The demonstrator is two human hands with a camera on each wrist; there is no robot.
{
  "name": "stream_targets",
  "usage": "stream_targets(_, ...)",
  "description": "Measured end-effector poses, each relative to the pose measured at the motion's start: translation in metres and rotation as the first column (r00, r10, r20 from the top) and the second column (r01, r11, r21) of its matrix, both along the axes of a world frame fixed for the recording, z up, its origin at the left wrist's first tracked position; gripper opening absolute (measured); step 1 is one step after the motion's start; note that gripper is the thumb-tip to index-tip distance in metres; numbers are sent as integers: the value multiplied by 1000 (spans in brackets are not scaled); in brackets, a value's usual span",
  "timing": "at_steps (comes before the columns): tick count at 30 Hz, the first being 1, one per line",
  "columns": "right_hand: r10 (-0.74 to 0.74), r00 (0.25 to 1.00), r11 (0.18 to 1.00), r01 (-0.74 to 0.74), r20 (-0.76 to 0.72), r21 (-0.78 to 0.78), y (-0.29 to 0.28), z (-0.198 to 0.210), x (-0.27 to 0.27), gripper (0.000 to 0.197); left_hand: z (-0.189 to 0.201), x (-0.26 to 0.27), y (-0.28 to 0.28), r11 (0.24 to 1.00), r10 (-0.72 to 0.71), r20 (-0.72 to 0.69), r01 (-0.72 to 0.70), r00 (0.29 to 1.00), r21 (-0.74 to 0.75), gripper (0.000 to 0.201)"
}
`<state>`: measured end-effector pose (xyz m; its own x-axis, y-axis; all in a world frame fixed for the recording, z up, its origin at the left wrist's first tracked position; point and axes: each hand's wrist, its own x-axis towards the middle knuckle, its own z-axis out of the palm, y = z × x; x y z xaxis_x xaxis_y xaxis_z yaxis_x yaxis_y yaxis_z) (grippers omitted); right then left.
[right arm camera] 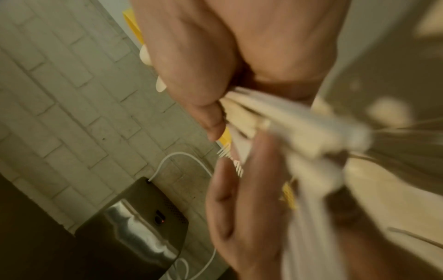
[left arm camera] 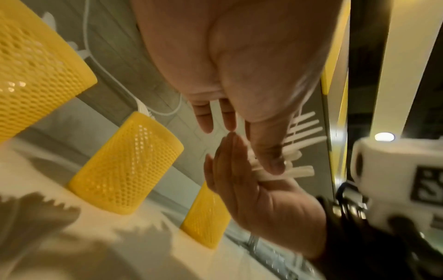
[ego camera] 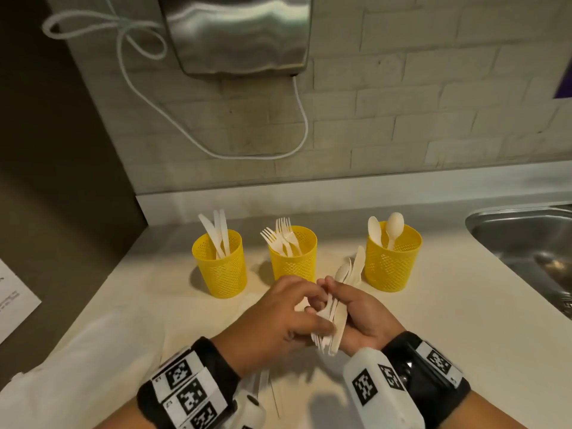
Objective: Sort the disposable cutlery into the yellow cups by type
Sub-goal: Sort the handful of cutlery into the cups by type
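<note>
Three yellow mesh cups stand in a row on the counter: the left cup (ego camera: 220, 267) holds knives, the middle cup (ego camera: 294, 258) forks, the right cup (ego camera: 393, 261) spoons. In front of the middle cup, my right hand (ego camera: 363, 317) grips a mixed bundle of white cutlery (ego camera: 339, 308) with spoon bowls and a knife tip sticking up. My left hand (ego camera: 288, 317) meets it from the left, fingers and thumb pinching pieces in the bundle. In the left wrist view my thumb (left arm camera: 271, 157) presses on the handles (left arm camera: 302, 130). The blurred bundle (right arm camera: 287, 123) shows in the right wrist view.
A steel sink (ego camera: 526, 243) lies at the right edge of the counter. On the brick wall hangs a steel dispenser (ego camera: 238, 32) with a white cable (ego camera: 301, 119). A white sheet (ego camera: 93, 351) covers the near-left counter, and a paper (ego camera: 15, 301) lies beyond its left edge.
</note>
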<state>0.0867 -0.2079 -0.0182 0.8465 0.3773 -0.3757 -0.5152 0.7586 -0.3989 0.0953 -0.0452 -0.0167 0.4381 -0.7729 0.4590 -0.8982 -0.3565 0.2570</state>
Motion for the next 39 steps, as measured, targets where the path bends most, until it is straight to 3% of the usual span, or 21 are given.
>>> stream_targets(1, 18, 1000, 999, -18, 13, 29, 0, 0, 0, 12, 2, 3, 4, 999, -13, -11, 12, 1000, -49, 24)
stream_targets(3, 3, 1000, 1000, -4, 22, 16, 0, 1, 0, 14, 14, 6, 9, 984, 7, -202, -43, 979, -175, 20)
stream_targets(5, -41, 999, 997, 41, -4, -64, -2, 3, 0, 12, 28, 4, 10, 953, -29, -430, -104, 902, -284, 15)
stream_targets(6, -57, 998, 993, 55, -16, -104, -4, 4, -1, 12, 37, 2, 8, 926, -53, -476, -135, 878, -352, 16)
stream_targets(8, -70, 997, 986, 65, -22, -155, -8, 4, -4, 13, 55, 8, 7, 823, -73, -533, -251, 843, -510, 16)
stream_targets(10, -68, 998, 980, 64, -16, -190, -12, 2, -6, 12, 70, 26, 9, 694, 29, -559, -419, 829, -585, 19)
stream_targets(13, -73, 997, 965, 77, 25, -251, -17, -4, -8, 9, 80, 61, 11, 581, 356, -486, -597, 798, -554, 8)
stream_targets(16, -55, 996, 951, 75, 75, -299, -18, -6, -13, 9, 74, 86, 4, 566, 570, -430, -714, 700, -411, 13)
stream_targets(20, 2, 992, 943, 41, 130, -331, -17, -3, -21, 6, 54, 99, -11, 633, 634, -490, -765, 598, -115, 30)
stream_targets(22, 29, 989, 944, 21, 147, -330, -17, -2, -24, 12, 50, 96, -14, 648, 631, -548, -762, 549, -16, 56)
stream_targets(25, 70, 984, 944, -12, 164, -329, -18, 0, -27, 16, 59, 75, -14, 636, 658, -465, -768, 592, -78, 83)
stream_targets(27, 112, 979, 938, -49, 168, -343, -17, 0, -27, 16, 64, 55, -18, 702, 567, -492, -700, 661, -131, 84)
stream_targets(28, 137, 976, 933, -69, 170, -353, -16, 1, -28, 17, 62, 46, -22, 773, 445, -610, -625, 656, -109, 85)
stream_targets(30, 182, 967, 923, -107, 176, -369, -11, 1, -28, 19, 54, 31, -31, 901, 162, -842, -426, 515, -87, 77)
stream_targets(31, 198, 964, 920, -120, 179, -373, -9, 2, -28, 20, 50, 28, -33, 927, 82, -881, -361, 465, -104, 63)
stream_targets(32, 210, 961, 919, -130, 182, -372, -8, 3, -28, 21, 48, 27, -34, 935, 60, -883, -336, 466, -114, 50)
stream_targets(36, 213, 957, 925, -132, 199, -357, -17, 5, -27, 28, 62, 33, -32, 894, 33, -839, -391, 544, -218, 34)
stream_targets(39, 160, 972, 919, -85, 169, -384, -30, 4, -29, 27, 86, 52, -29, 733, -48, -801, -523, 597, -435, 30)
